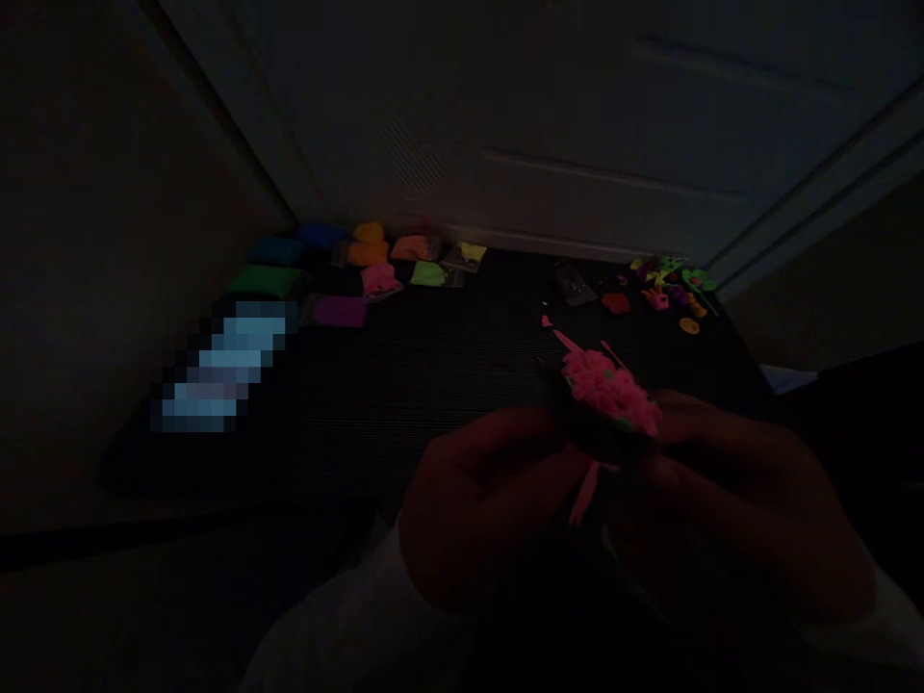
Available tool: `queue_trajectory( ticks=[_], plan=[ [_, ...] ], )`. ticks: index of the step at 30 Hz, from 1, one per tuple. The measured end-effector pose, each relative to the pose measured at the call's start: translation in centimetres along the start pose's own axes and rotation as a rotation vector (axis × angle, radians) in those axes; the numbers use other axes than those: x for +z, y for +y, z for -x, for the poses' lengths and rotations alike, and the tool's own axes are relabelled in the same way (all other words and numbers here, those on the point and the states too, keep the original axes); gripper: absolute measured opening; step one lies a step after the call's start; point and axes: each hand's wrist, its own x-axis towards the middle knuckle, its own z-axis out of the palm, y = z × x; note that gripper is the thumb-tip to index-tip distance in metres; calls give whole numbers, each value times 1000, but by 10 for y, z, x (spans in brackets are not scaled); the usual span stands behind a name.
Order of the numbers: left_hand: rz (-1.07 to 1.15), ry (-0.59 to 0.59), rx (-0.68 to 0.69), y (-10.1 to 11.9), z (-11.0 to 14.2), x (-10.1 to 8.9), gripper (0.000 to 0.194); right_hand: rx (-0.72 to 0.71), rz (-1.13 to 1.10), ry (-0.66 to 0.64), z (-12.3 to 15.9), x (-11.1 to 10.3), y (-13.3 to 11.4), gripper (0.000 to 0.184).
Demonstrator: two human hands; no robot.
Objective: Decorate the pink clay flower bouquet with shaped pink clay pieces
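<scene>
A small bouquet of pink clay flowers [610, 390] with bits of green sits in a dark wrapper, held up above the near side of the table. My left hand [483, 500] is closed on the wrapper's left side, thumb and fingers pinching it. On the opposite side, my right hand [757, 491] grips the same bouquet, its fingertips partly lost in shadow. Below the wrapper hangs a pink ribbon-like strip [586, 493]. Thin pink pieces [568, 341] lie just beyond the flowers, with a small pink scrap [546, 321] farther back. Dim light hides the wrapper's details.
Packets of coloured clay, among them a green one [266, 282] and a purple one [339, 312], lie on the dark table [404, 385] at the back left. A pixelated bright patch [231, 366] is nearer. Small clay figures [671, 284] and a red lump [616, 304] lie back right.
</scene>
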Motion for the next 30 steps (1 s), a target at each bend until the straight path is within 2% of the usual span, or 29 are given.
queue_trajectory(
  ticks=[9,17,30],
  plan=[
    [4,-14,-7,2,-2,-2,10,55,-62,38,-4,8,-2,5],
    [-49,-14,33,2,-2,-1,13,151,-195,7,-8,13,0,14],
    [-41,30,84,-7,-9,-2,12,137,-237,68,-7,18,6,5]
  ],
)
